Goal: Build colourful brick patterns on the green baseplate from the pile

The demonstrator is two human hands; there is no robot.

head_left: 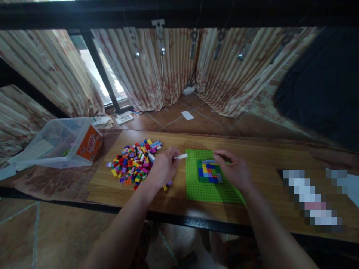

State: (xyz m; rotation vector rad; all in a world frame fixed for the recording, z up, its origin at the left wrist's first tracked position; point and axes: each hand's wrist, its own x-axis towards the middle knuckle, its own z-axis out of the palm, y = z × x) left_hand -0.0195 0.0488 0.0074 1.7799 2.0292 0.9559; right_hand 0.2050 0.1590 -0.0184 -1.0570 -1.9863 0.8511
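Observation:
My left hand is closed in a pinch on a long white toy brick, held between the brick pile and the green baseplate. Beneath that hand and to its left lies a heap of loose colored toy bricks. On the baseplate sits a low, roughly square build of blue, green, red and yellow bricks. My right hand hovers over the baseplate's right side, fingertips pressed together near the build's upper right. Whatever those fingers may hold is hidden.
A clear plastic bin with an orange label stands at the left. The wooden board lies across the table. A blurred-out item lies on the right. Behind are tiled floor, papers and patterned curtains.

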